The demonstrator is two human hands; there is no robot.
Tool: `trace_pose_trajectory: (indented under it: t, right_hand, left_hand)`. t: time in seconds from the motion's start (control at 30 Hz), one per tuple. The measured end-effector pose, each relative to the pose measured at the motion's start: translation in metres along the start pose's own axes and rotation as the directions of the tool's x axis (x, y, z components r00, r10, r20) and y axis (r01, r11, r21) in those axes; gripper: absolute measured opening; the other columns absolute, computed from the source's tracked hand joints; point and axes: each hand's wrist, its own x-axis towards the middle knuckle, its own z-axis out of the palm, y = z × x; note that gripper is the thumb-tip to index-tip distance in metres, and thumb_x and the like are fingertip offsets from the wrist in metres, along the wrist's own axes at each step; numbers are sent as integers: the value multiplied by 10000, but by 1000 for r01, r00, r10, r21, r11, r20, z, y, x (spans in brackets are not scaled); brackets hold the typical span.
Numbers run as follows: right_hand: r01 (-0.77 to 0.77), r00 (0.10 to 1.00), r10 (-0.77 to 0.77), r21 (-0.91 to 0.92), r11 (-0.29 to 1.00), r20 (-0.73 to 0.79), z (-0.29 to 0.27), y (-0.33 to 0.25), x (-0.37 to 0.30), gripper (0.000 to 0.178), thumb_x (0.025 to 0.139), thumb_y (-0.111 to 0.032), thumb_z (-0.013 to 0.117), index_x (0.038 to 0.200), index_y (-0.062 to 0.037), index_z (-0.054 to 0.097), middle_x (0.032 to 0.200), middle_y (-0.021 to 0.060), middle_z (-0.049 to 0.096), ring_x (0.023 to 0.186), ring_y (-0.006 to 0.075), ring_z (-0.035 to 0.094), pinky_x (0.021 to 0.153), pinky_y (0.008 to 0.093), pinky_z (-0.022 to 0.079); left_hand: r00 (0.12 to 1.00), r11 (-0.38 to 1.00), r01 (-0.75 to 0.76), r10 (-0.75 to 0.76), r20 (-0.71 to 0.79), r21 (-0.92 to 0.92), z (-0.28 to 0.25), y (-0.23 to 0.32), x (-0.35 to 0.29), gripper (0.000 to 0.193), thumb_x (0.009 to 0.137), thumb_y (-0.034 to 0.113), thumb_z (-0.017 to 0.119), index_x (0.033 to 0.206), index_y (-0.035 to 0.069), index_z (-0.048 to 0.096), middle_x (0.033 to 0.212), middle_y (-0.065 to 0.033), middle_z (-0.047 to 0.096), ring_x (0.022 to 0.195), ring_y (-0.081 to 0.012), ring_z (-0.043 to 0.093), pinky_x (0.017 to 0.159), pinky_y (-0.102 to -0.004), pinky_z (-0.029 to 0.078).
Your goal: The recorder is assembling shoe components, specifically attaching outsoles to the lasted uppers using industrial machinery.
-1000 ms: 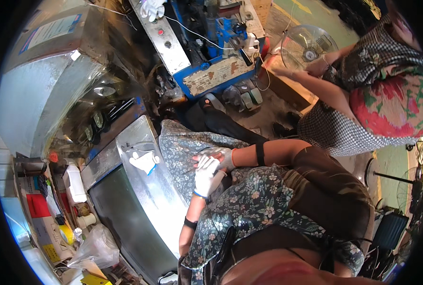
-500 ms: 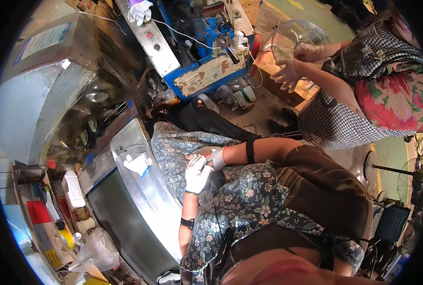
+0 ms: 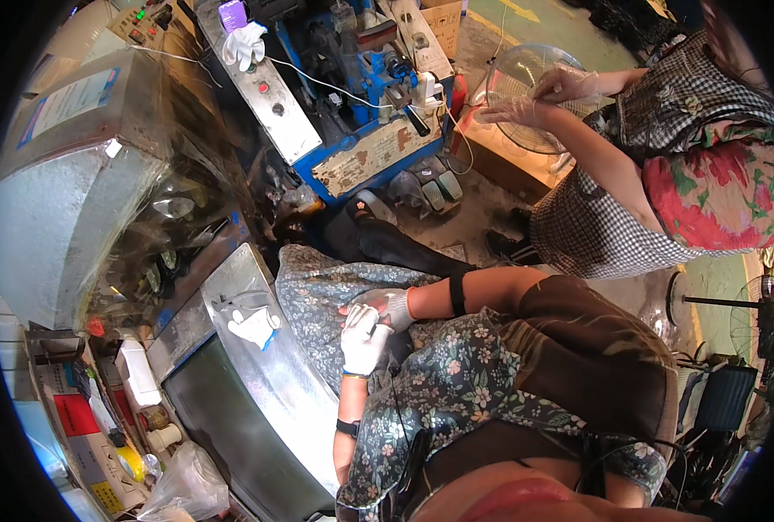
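My left hand (image 3: 363,341), in a white glove, rests in my lap. Its bent fingers lie closed over my right hand (image 3: 393,307), which wears a pale glove with a grey knit cuff. Most of the right hand's fingers are hidden beneath the left, so their shape is unclear. Under both hands spreads a dark floral apron (image 3: 309,277). Beside my left arm slopes a shiny metal chute (image 3: 296,396). A loose white glove (image 3: 253,328) lies on its upper part, next to a grey piece of cloth or glove.
At the right, a person in a checked garment (image 3: 596,230) holds gloved hands (image 3: 543,100) before a fan (image 3: 513,70). A blue machine (image 3: 365,161) stands ahead, with white gloves (image 3: 244,45) on its panel. Boxes and a plastic bag (image 3: 187,483) crowd the lower left. A large grey housing (image 3: 65,200) rises at left.
My hands stay clasped in my lap while the view shifts slightly. The other person's two hands have come closer together, the lower one rising.
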Motion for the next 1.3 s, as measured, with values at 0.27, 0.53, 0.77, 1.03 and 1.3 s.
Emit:
trace_pose_trajectory:
  t: [0.27, 0.53, 0.77, 1.03, 1.3]
  right_hand:
    - [48, 999, -46, -109, 993, 16, 2, 7, -1, 533, 937, -256, 660, 1401, -29, 526, 1395, 117, 598, 1327, 260, 539, 1163, 386, 360]
    - [-18, 1000, 17, 30, 999, 10, 2, 9, -1, 507, 936, -256, 661, 1377, -32, 548, 1392, 126, 598, 1328, 252, 539, 1183, 401, 341]
    - [-245, 961, 150, 471, 847, 231, 8, 2, 13, 371, 963, -167, 602, 1316, -54, 586, 1285, 80, 653, 1238, 215, 590, 1177, 376, 361]
    - [-305, 770, 519, 929, -210, 370, 11, -9, 8, 271, 1053, -209, 534, 1303, -109, 575, 1219, 47, 671, 1123, 166, 647, 1004, 368, 533]
    - [-180, 921, 285, 939, -292, 265, 38, 41, -21, 479, 1074, -220, 382, 1535, -92, 357, 1541, 68, 438, 1413, 201, 424, 1202, 394, 328]
  left_hand:
    - [1000, 999, -20, 20, -12, 25, 1, -5, -2, 205, 784, 100, 731, 813, 13, 547, 819, -165, 545, 804, -374, 550, 771, -431, 465]
    - [995, 996, 67, -71, 72, 55, -1, -5, -2, 232, 766, 130, 745, 933, 4, 646, 921, -188, 637, 923, -396, 615, 861, -450, 492]
    - [1000, 997, -7, 7, -9, 71, -4, -7, -9, 307, 792, 204, 746, 1029, 15, 692, 1040, -195, 672, 1053, -389, 629, 966, -440, 485]
    - [998, 999, 50, -50, -29, -7, -10, -1, -14, 289, 845, 239, 694, 1049, 34, 692, 1052, -144, 670, 1048, -344, 628, 939, -422, 490]
    - [995, 987, -50, 62, -74, 154, 3, 0, -6, 338, 801, 251, 719, 1050, 26, 675, 1048, -163, 670, 1047, -368, 620, 953, -437, 483]
